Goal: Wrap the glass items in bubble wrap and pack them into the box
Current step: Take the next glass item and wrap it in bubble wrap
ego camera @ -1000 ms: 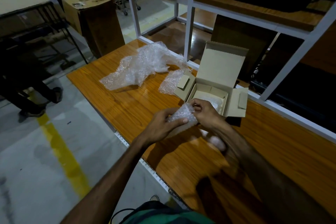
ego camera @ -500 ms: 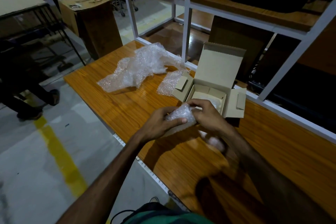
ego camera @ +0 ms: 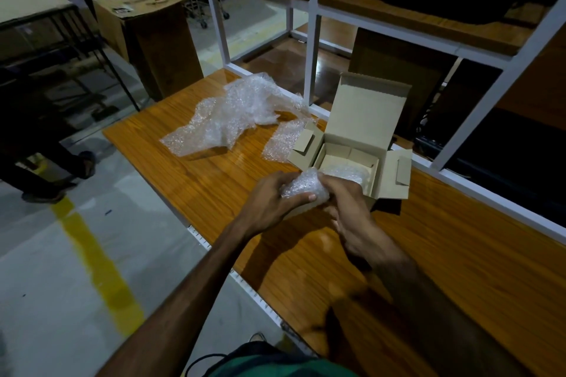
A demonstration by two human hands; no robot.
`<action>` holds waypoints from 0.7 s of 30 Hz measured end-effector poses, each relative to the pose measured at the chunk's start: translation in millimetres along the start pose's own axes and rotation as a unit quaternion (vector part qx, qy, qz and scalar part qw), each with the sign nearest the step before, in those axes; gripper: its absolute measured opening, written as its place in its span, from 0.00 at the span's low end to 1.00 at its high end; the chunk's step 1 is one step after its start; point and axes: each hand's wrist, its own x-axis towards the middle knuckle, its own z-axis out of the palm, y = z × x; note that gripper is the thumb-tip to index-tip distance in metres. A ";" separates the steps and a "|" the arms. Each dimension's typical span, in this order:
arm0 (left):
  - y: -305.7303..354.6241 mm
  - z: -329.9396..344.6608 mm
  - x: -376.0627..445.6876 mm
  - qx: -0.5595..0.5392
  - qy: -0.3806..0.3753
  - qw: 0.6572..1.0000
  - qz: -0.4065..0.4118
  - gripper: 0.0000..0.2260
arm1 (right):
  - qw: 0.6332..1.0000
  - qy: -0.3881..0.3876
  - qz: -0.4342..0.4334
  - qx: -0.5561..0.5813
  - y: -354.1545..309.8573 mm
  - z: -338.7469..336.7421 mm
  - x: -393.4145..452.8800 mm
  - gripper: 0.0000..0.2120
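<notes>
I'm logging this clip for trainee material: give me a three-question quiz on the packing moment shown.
1. True or false: the box on the table has its lid shut.
2. What do the left hand and right hand have in their grip?
A. a roll of tape
B. a bubble-wrapped bundle
C. a bare drinking glass
3. Fill in: the loose bubble wrap lies on the table to the ____ of the box.

Key: 1 false, the lid stands open; 2 B, held just in front of the box; 3 left.
</notes>
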 end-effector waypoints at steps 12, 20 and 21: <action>3.8 -2.9 -3.8 0.039 0.021 0.999 -0.004 0.28 | 0.992 -0.021 -0.022 -0.123 -6.5 7.2 0.9 0.21; -5.1 -0.9 -34.2 -0.198 0.172 0.963 -0.062 0.18 | 0.990 0.000 0.050 0.132 -0.1 -5.9 0.2 0.07; -3.1 0.1 -35.6 -0.220 0.178 0.957 -0.064 0.15 | 0.989 0.002 0.053 0.138 1.8 -7.5 1.7 0.09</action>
